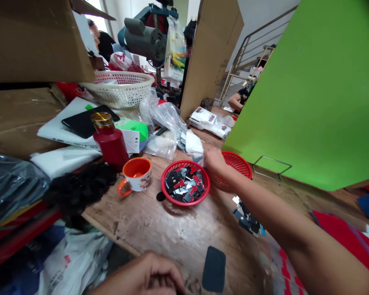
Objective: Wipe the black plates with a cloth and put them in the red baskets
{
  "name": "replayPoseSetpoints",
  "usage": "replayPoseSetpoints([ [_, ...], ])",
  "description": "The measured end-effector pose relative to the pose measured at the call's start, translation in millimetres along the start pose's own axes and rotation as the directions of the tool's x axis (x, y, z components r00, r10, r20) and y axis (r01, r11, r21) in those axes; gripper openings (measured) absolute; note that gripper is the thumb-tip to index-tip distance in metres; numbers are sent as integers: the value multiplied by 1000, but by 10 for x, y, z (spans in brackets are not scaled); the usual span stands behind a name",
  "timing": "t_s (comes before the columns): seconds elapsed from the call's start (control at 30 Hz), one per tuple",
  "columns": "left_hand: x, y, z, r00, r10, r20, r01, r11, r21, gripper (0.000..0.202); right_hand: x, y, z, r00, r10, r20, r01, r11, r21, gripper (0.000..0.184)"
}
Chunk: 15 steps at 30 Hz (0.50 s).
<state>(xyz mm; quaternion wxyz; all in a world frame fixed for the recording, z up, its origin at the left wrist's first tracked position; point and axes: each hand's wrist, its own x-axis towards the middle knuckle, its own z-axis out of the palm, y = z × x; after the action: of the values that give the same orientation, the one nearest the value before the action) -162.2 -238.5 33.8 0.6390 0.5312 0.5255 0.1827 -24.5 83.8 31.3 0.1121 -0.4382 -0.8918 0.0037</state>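
Observation:
My right hand point(214, 160) reaches forward over the wooden table, fingers pinched on a small pale packet at the far rim of a red basket point(167, 196) filled with several small black and red parts. A second red basket point(241, 163) sits just behind my wrist. My left hand point(152, 273) rests curled at the table's near edge; I cannot see what its fingers hold. A flat black oblong pad point(214, 268) lies on the table right beside it. A small pile of black parts point(246, 217) lies under my right forearm.
An orange mug point(137, 174) and dark red bottle point(110, 142) stand left of the basket. Behind are plastic bags point(166, 119), a white basket point(120, 87), a phone point(85, 121) and cardboard boxes. A green board point(313, 94) stands right. Other people sit behind.

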Motion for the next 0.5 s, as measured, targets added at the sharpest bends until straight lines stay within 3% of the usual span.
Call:
replayPoseSetpoints([
  [0.1,101,201,-249,963,128,-239,-85,979,184,26,-174,85,-343,988,72,-133,-62,995,78,25],
  [0.17,232,334,-423,872,269,-409,-94,912,399,26,-406,130,-566,972,106,-210,-74,985,156,30],
  [0.23,405,439,-572,756,404,-515,-21,801,598,22,-733,150,-726,926,160,-341,7,897,441,33],
  [0.3,593,507,-677,669,481,-567,105,693,713,19,-1126,145,-807,921,189,-342,65,789,611,30],
  [0.33,684,528,-712,647,496,-579,171,646,744,19,-1336,139,-820,939,194,-284,46,746,664,28],
  [0.43,897,560,-771,657,483,-579,336,500,799,22,-1955,119,-777,962,255,-101,-84,624,777,24],
  [0.5,979,574,-795,685,465,-561,399,406,822,24,-2318,109,-703,949,314,35,-190,477,858,20],
])
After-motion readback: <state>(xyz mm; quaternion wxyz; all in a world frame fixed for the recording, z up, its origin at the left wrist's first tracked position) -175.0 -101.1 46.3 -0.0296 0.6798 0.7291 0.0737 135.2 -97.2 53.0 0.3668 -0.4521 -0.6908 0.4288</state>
